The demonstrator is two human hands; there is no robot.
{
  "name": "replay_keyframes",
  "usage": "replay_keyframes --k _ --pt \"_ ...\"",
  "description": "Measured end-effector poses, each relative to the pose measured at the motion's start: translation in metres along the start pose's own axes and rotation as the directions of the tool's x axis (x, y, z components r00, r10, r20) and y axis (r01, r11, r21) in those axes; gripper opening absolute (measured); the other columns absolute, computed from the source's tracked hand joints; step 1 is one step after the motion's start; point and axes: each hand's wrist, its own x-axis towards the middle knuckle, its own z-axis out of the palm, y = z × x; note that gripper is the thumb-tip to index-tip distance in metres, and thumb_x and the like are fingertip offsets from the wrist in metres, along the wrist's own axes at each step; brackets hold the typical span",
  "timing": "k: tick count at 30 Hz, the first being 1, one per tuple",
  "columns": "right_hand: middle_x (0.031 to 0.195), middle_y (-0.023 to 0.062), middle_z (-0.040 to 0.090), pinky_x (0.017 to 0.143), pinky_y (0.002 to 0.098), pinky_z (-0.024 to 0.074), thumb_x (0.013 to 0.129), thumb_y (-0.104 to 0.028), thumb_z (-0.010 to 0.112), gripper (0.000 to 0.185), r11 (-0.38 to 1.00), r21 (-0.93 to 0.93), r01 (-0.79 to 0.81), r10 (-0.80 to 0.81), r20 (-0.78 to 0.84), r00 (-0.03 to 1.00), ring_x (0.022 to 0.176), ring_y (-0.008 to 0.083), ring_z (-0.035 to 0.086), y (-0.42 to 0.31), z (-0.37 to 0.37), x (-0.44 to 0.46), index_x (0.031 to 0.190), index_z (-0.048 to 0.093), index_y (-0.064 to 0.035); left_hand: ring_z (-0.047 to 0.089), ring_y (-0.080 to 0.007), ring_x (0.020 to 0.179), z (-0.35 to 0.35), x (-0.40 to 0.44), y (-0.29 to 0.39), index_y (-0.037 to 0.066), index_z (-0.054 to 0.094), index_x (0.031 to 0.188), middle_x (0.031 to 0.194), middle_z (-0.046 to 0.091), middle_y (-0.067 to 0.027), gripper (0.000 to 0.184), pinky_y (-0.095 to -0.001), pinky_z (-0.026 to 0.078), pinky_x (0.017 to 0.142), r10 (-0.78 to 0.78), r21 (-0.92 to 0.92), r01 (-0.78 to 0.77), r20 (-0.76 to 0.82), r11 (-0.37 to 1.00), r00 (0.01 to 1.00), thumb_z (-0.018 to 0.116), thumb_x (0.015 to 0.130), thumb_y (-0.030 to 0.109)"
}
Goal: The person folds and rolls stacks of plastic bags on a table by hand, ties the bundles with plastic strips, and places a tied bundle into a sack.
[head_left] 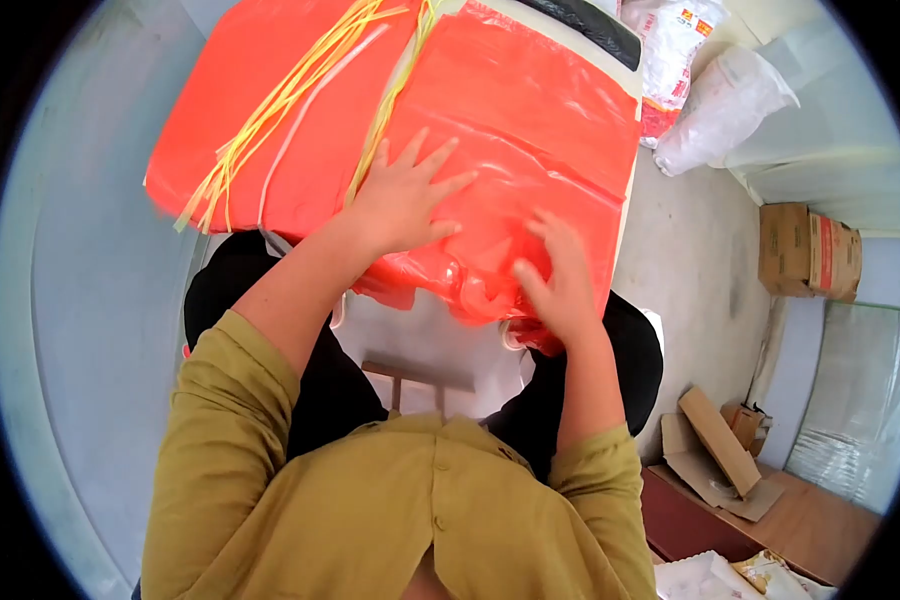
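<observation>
A stack of thin red plastic bags [530, 110] lies on the table in front of me, with its near end crumpled and hanging over the edge. My left hand [405, 200] rests flat on the red plastic with its fingers spread. Slightly blurred, my right hand [562, 275] is at the near right part of the bags, thumb and fingers apart. Yellow strips [280, 85] and a white cord [315, 95] lie across the red plastic on the left. Another bunch of yellow strips [385, 115] runs beside my left hand.
A black plastic bundle [590, 25] sits at the table's far edge. Beyond it stand a printed white sack [670, 50] and a translucent plastic bundle [727, 108]. Cardboard boxes [808, 250] are by the right wall, and flattened cardboard [715, 450] lies on a brown surface [820, 525].
</observation>
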Motion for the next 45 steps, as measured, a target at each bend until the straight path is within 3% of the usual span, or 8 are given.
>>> replay_keyframes --k 7,11,13,16,20,29,34,45 --pt "0.152 0.0196 0.053 0.119 0.0569 0.0351 0.083 -0.008 0.078 0.032 0.909 -0.320 0.268 -0.276 0.021 0.961 0.141 0.0433 0.047 -0.029 0.025 -0.034 0.110 0.062 -0.0051 0.018 -0.0374 0.160 -0.007 -0.004 0.003 0.031 0.038 0.162 0.173 0.026 -0.0109 0.073 -0.0654 0.022 0.124 -0.046 0.028 0.046 0.015 0.999 0.999 0.063 0.098 0.055" --pt "0.141 0.0182 0.063 0.109 0.0439 0.0459 0.094 -0.003 0.070 0.009 0.965 0.261 0.028 0.041 -0.256 0.966 0.128 0.0317 0.060 -0.019 0.031 -0.035 0.101 0.064 -0.0002 0.025 -0.0359 0.158 0.002 -0.004 0.002 0.019 0.052 0.154 0.166 0.038 -0.0151 0.067 -0.0579 0.024 0.126 0.043 -0.267 -0.068 -0.098 0.961 0.994 0.070 0.095 0.045" --pt "0.138 0.0173 0.065 0.105 0.0380 0.0487 0.101 -0.006 0.065 0.007 0.670 0.732 -0.123 0.356 -0.172 0.919 0.123 0.0237 0.062 -0.027 0.023 -0.029 0.099 0.064 0.0005 0.029 -0.0360 0.156 0.000 -0.009 0.009 0.012 0.060 0.145 0.159 0.048 -0.0164 0.061 -0.0545 0.025 0.126 0.144 -0.573 -0.179 -0.106 0.800 0.984 0.075 0.093 0.038" --pt "0.106 0.0041 0.072 0.083 0.0306 0.0560 0.102 -0.014 0.065 0.017 0.614 0.734 -0.290 0.471 -0.047 0.881 0.093 0.0123 0.067 -0.035 0.008 -0.025 0.116 0.069 -0.0042 0.039 -0.0375 0.150 -0.012 -0.016 0.025 0.006 0.070 0.130 0.145 0.060 -0.0167 0.049 -0.0534 0.029 0.124 0.219 -0.666 -0.269 -0.159 0.695 0.963 0.079 0.089 0.031" --pt "0.101 0.0037 0.071 0.077 0.0285 0.0547 0.103 -0.012 0.064 0.014 0.655 0.744 -0.132 0.363 -0.156 0.919 0.088 0.0113 0.066 -0.036 0.010 -0.020 0.112 0.070 -0.0028 0.064 -0.0302 0.112 0.004 -0.005 0.037 0.005 0.074 0.103 0.109 0.071 -0.0089 0.027 -0.0480 0.046 0.104 0.167 -0.595 -0.346 -0.335 0.725 0.927 0.081 0.086 0.026" --pt "0.101 0.0030 0.072 0.083 0.0285 0.0545 0.102 -0.010 0.067 0.011 0.581 0.804 -0.125 0.359 -0.116 0.926 0.092 0.0107 0.066 -0.023 0.001 -0.014 0.108 0.071 -0.0019 0.065 -0.0338 0.099 -0.007 -0.002 0.042 0.004 0.074 0.092 0.097 0.070 -0.0103 0.022 -0.0481 0.049 0.090 0.164 -0.587 -0.387 -0.398 0.710 0.903 0.067 0.096 0.024" --pt "0.150 0.0215 0.048 0.116 0.0475 0.0418 0.076 -0.009 0.086 0.096 0.896 0.414 -0.162 0.213 -0.080 0.974 0.138 0.0357 0.050 -0.034 -0.010 -0.006 0.157 0.034 -0.0041 0.066 -0.0360 0.088 -0.004 0.010 0.033 0.001 0.070 0.086 0.088 0.068 -0.0150 0.023 -0.0473 0.051 0.078 0.116 -0.625 -0.417 -0.464 0.660 0.878 0.067 0.095 0.022" --pt "0.154 0.0222 0.046 0.114 0.0460 0.0431 0.084 0.000 0.079 0.046 0.978 -0.167 0.127 -0.192 -0.466 0.864 0.139 0.0398 0.050 -0.029 0.015 0.002 0.125 0.059 -0.0068 0.049 -0.0276 0.067 -0.021 0.018 0.029 -0.004 0.051 0.076 0.073 0.049 -0.0146 0.035 -0.0431 0.041 0.064 0.013 -0.881 -0.131 -0.140 0.455 0.990 0.064 0.095 0.023"
